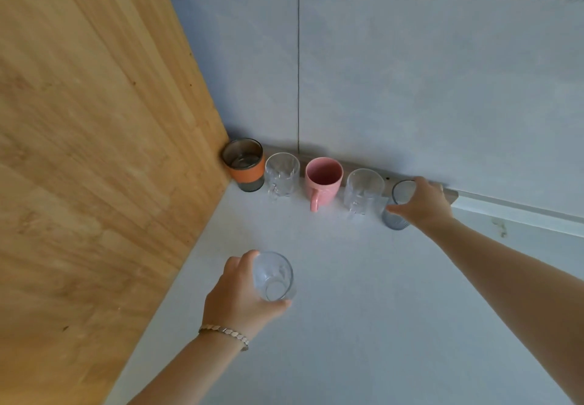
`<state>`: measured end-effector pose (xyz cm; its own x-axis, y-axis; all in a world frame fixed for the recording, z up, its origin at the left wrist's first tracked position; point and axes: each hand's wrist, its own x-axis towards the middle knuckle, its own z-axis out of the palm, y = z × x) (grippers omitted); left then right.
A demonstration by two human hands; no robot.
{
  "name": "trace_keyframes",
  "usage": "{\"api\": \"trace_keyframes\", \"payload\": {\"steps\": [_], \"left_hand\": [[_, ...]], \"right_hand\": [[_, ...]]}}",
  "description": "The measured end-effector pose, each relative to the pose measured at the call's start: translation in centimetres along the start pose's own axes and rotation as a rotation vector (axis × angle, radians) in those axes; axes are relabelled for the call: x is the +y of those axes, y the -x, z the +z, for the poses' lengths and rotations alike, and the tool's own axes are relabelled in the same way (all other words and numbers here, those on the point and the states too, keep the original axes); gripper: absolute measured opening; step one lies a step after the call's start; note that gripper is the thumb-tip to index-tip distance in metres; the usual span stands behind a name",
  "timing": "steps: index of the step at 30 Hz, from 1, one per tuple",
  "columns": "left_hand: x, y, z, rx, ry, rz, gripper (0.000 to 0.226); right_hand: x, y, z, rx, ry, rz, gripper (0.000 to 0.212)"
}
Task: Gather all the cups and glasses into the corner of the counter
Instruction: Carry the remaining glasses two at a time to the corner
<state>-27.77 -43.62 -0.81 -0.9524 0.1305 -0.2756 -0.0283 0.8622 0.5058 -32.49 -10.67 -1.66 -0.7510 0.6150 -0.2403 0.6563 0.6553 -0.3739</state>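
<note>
Nearest, our left hand (pixel 240 291) gripped a clear glass (pixel 274 276) above the counter (pixel 363 325). Farther off, our right hand (pixel 422 204) clasped a grey glass (pixel 398 202) ending the wall row — clear tumblers, pink mug (pixel 323 180), orange-banded cup (pixel 243 164) in the corner.

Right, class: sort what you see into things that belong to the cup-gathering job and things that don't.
Job:
glass cup with orange band
clear cut-glass tumbler
pink ceramic mug
second clear tumbler
grey tinted glass
clear glass in left hand

Not the job:
wooden side panel
tiled wall
wrist bracelet
</note>
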Motion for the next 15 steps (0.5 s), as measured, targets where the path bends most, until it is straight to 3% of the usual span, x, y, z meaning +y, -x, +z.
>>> {"api": "trace_keyframes", "payload": {"steps": [7, 11, 15], "left_hand": [[-2.0, -2.0, -0.5, -0.012, 0.013, -0.012, 0.087], [-3.1, -6.2, -1.6, 0.026, 0.067, -0.022, 0.091], [-3.4, -11.1, -3.5, 0.084, 0.125, -0.069, 0.082]], "right_hand": [[0.4, 1.9, 0.7, 0.037, -0.158, 0.044, 0.082], [1.9, 5.1, 1.5, -0.187, 0.05, 0.023, 0.075], [3.4, 9.2, 2.4, -0.501, 0.291, -0.165, 0.058]]}}
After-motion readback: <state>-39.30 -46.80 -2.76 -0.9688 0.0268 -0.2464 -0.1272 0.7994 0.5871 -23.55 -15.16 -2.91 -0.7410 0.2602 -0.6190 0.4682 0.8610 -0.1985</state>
